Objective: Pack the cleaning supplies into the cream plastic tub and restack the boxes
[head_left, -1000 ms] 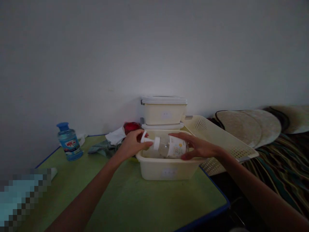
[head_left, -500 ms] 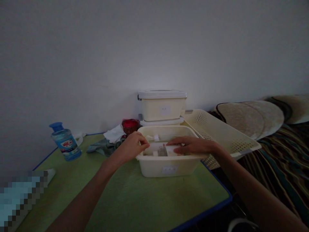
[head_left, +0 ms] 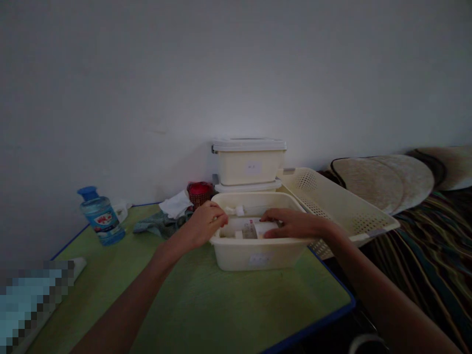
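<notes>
A cream plastic storage box [head_left: 230, 258] stands lidless on the table, a small label on its front. My left hand [head_left: 206, 223] is at its left rim, fingers curled over the edge; the fingertips are partly hidden. Reaching in from the right, my right hand [head_left: 291, 223] has its thumb and fingers around a white bottle [head_left: 250, 227] with a printed label, lying on its side. Behind that bottle, a white pump top [head_left: 239, 210] shows near the far wall. The lower contents are hidden by the front wall.
Behind stand stacked lidded boxes [head_left: 243, 167]. A perforated basket [head_left: 342, 206] is at right, near cushions [head_left: 387, 182] and a striped cover [head_left: 424, 250]. A blue bottle [head_left: 104, 221], grey-green cloth [head_left: 157, 224] and red-topped woven basket [head_left: 200, 194] occupy the green table [head_left: 177, 300].
My right hand has shifted slightly right along the white bottle, showing more of its label. My left hand stays at the left rim. The view has moved a little.
</notes>
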`<act>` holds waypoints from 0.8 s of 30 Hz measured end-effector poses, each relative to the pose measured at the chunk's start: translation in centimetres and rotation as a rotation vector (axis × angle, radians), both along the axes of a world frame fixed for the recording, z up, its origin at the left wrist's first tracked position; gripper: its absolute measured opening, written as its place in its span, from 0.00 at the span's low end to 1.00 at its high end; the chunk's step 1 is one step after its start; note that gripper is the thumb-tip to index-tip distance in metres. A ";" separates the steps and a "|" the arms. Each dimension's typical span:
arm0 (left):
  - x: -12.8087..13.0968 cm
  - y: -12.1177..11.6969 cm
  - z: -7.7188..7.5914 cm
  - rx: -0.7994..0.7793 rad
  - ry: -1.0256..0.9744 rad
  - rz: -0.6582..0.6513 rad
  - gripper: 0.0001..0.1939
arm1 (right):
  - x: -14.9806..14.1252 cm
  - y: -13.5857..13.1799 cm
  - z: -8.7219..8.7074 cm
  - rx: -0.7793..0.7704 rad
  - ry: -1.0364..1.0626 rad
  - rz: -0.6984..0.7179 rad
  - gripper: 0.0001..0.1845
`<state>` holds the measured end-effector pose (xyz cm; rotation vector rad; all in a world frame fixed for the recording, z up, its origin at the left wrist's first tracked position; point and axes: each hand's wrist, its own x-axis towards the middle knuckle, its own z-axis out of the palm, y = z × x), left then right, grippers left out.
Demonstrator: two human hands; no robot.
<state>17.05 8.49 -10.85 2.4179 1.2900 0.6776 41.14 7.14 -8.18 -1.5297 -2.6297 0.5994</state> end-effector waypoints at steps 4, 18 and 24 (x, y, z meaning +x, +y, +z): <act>0.2 -0.2 0.2 0.005 0.078 0.015 0.19 | 0.1 0.0 0.1 0.015 -0.012 0.014 0.22; -0.4 0.1 0.0 0.023 0.174 -0.071 0.21 | 0.1 -0.2 -0.6 0.146 0.010 -0.008 0.19; -0.7 0.3 -0.2 0.033 0.248 -0.126 0.24 | 0.1 0.1 -1.0 0.144 -0.037 -0.015 0.23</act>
